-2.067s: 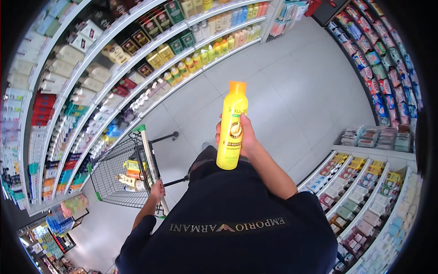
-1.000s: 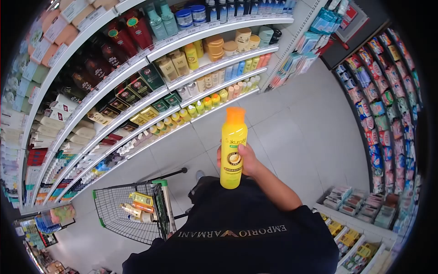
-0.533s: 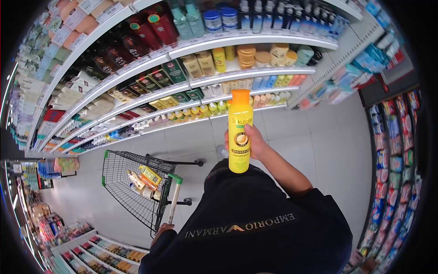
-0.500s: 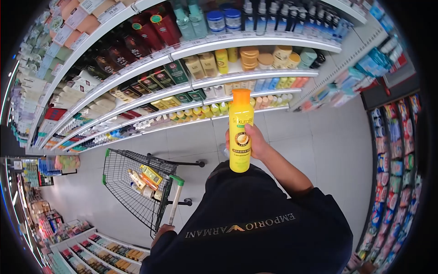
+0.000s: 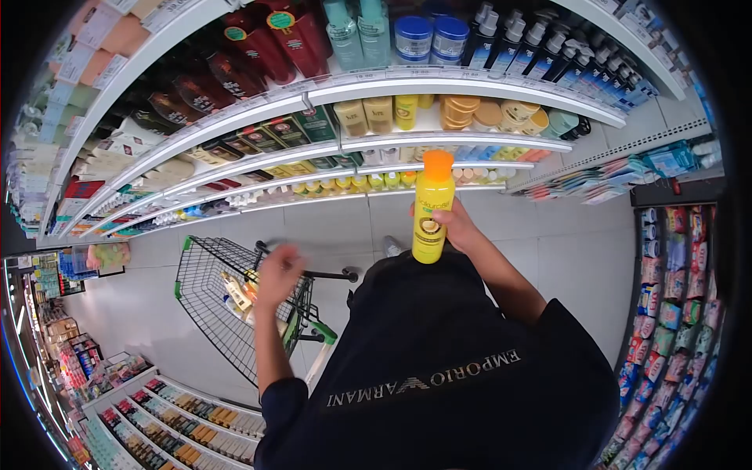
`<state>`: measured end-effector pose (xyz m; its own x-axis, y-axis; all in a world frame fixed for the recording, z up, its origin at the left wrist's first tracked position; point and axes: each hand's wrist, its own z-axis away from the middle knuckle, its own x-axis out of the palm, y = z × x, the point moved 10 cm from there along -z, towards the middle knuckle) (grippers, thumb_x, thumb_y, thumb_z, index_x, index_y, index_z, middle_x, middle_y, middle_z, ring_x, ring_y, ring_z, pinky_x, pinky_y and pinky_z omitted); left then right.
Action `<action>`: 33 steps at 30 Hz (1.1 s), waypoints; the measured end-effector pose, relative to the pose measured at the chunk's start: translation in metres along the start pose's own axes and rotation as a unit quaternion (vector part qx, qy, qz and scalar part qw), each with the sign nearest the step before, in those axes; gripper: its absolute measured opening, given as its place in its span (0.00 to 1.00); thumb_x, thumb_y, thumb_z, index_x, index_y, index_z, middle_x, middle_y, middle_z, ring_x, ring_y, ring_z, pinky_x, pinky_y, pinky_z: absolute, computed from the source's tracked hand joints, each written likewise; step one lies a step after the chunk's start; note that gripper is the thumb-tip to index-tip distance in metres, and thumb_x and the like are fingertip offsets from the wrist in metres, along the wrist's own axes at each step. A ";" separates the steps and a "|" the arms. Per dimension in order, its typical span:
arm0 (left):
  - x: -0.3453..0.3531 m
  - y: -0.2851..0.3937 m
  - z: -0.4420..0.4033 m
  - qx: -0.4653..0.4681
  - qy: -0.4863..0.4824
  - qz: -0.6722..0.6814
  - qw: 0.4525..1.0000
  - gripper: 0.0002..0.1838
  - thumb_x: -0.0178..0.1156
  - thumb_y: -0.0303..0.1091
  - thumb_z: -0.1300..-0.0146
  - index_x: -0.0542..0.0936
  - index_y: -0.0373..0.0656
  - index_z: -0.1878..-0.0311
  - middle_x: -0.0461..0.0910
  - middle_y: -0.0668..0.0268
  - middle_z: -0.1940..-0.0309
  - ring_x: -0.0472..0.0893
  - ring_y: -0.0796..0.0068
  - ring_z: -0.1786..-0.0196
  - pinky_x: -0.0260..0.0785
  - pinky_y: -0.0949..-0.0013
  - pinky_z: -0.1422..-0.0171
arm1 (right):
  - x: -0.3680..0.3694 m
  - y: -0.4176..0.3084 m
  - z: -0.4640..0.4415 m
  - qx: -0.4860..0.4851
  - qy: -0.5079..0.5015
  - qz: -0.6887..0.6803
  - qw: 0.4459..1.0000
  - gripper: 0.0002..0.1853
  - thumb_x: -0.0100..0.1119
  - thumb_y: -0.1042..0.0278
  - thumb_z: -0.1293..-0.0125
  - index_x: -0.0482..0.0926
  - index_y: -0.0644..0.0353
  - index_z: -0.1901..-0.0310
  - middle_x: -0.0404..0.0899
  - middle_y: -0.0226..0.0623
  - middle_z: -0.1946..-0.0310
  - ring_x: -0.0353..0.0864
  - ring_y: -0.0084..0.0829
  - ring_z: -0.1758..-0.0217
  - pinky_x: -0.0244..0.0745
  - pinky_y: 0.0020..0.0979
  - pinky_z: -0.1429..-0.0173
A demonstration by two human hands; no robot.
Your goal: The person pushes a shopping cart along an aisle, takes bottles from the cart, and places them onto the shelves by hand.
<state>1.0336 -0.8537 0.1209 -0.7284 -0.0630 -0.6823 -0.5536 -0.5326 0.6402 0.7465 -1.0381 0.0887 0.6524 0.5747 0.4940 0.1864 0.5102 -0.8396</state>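
My right hand (image 5: 458, 224) is wrapped round an upright yellow conditioner bottle (image 5: 428, 235) with an orange cap, in front of my body. Its thumb lies across the label; the other fingers are mostly hidden behind the bottle. My left hand (image 5: 280, 274) is raised over the near side of the shopping cart (image 5: 219, 313), off its handle (image 5: 321, 356). Motion blurs its fingers, so I cannot tell whether they are closed. Inside the cart lie several bottles and packs (image 5: 237, 294), partly hidden behind the wire and my left hand.
Ahead, a curved shelf unit (image 5: 376, 145) carries rows of bottles, jars and boxes. A rack of colourful packs (image 5: 666, 313) stands on the right. More shelves (image 5: 180, 419) of small boxes line the lower left. Grey floor tiles (image 5: 321, 235) run between them.
My left hand has let go of the cart handle and risen forward over the cart. The bottle in my right hand has shifted slightly right and up. My view has moved nearer the shelves.
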 end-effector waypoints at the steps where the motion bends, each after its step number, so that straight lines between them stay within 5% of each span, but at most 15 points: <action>1: 0.035 0.040 -0.014 0.074 -0.026 0.020 0.997 0.24 0.70 0.43 0.42 0.78 0.38 0.48 0.83 0.56 0.58 0.84 0.62 0.54 0.75 0.63 0.50 | -0.004 -0.002 -0.003 -0.017 -0.003 0.018 1.000 0.29 0.62 0.52 0.40 0.70 0.61 0.42 0.78 0.38 0.52 0.79 0.30 0.49 0.75 0.32 0.45; 2: 0.073 0.080 -0.027 0.088 -0.098 0.002 0.991 0.33 0.71 0.46 0.44 0.74 0.36 0.40 0.80 0.53 0.48 0.81 0.60 0.46 0.73 0.62 0.41 | -0.024 0.012 -0.008 -0.018 0.043 0.022 0.999 0.27 0.64 0.62 0.39 0.70 0.62 0.40 0.78 0.34 0.50 0.77 0.28 0.46 0.72 0.33 0.40; 4: 0.144 0.118 -0.049 0.183 -0.135 0.104 0.968 0.52 0.76 0.47 0.51 0.60 0.31 0.29 0.66 0.48 0.33 0.66 0.54 0.29 0.58 0.58 0.26 | -0.027 -0.001 -0.013 -0.011 0.060 0.089 0.994 0.29 0.66 0.62 0.41 0.70 0.62 0.40 0.77 0.35 0.49 0.77 0.28 0.46 0.72 0.33 0.40; 6: 0.178 0.160 -0.072 0.163 -0.136 0.198 0.957 0.54 0.78 0.44 0.54 0.58 0.32 0.28 0.65 0.46 0.33 0.65 0.54 0.29 0.57 0.57 0.25 | -0.034 -0.013 -0.024 -0.014 0.068 0.163 0.984 0.31 0.69 0.62 0.42 0.70 0.62 0.39 0.77 0.35 0.48 0.77 0.27 0.45 0.72 0.34 0.39; 13: 0.240 0.217 -0.121 0.179 -0.150 0.458 0.858 0.45 0.78 0.41 0.54 0.65 0.34 0.37 0.73 0.52 0.40 0.75 0.59 0.37 0.67 0.62 0.33 | -0.092 -0.068 -0.050 -0.043 0.139 0.223 0.964 0.33 0.71 0.61 0.42 0.68 0.61 0.37 0.77 0.38 0.46 0.77 0.27 0.45 0.73 0.32 0.40; 16: 0.247 0.221 -0.145 0.162 -0.113 0.355 0.914 0.39 0.76 0.42 0.52 0.69 0.38 0.40 0.81 0.56 0.52 0.82 0.60 0.49 0.74 0.62 0.45 | -0.118 -0.075 -0.064 -0.035 0.141 0.212 0.966 0.35 0.72 0.58 0.42 0.67 0.61 0.36 0.77 0.39 0.46 0.77 0.27 0.46 0.73 0.32 0.41; 19: 0.247 0.218 -0.158 0.154 -0.096 0.186 0.966 0.39 0.75 0.44 0.52 0.70 0.42 0.39 0.82 0.54 0.53 0.82 0.55 0.48 0.74 0.60 0.45 | -0.122 -0.100 -0.067 -0.015 0.147 0.325 0.934 0.37 0.73 0.55 0.43 0.67 0.61 0.36 0.77 0.39 0.47 0.77 0.28 0.46 0.73 0.31 0.42; 23: 0.258 0.205 -0.178 0.169 -0.074 0.167 0.969 0.39 0.75 0.45 0.52 0.71 0.43 0.38 0.82 0.53 0.53 0.82 0.52 0.49 0.74 0.57 0.46 | -0.132 -0.135 -0.078 -0.079 0.154 0.490 0.854 0.37 0.76 0.49 0.48 0.73 0.62 0.43 0.81 0.38 0.54 0.80 0.27 0.51 0.75 0.29 0.47; 26: 0.247 0.209 -0.184 0.177 -0.046 0.195 0.964 0.37 0.74 0.41 0.51 0.71 0.41 0.38 0.81 0.52 0.50 0.80 0.53 0.46 0.72 0.58 0.43 | -0.129 -0.128 -0.093 0.031 0.084 0.577 0.812 0.27 0.76 0.55 0.45 0.78 0.63 0.49 0.81 0.32 0.62 0.79 0.23 0.59 0.75 0.26 0.52; 28: 0.248 0.205 -0.191 0.177 -0.024 0.213 0.961 0.37 0.74 0.40 0.51 0.71 0.40 0.37 0.79 0.51 0.47 0.79 0.54 0.44 0.71 0.58 0.40 | -0.128 -0.139 -0.097 -0.031 0.120 0.550 0.826 0.27 0.76 0.46 0.50 0.81 0.62 0.59 0.83 0.36 0.69 0.82 0.32 0.66 0.76 0.31 0.58; 33: 0.231 0.202 -0.191 0.229 0.153 0.182 0.944 0.37 0.70 0.35 0.47 0.67 0.39 0.34 0.66 0.52 0.33 0.60 0.46 0.29 0.57 0.54 0.27 | -0.103 -0.135 -0.102 -0.131 0.109 0.632 0.756 0.29 0.76 0.44 0.50 0.80 0.59 0.54 0.85 0.37 0.63 0.85 0.36 0.62 0.78 0.32 0.57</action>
<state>0.8307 -1.1375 0.0252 -0.7921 -0.4503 -0.4121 -0.4565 -0.0112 0.8896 0.7289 -1.2320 0.1281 0.5319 0.3632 -0.7650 -0.5660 -0.5195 -0.6402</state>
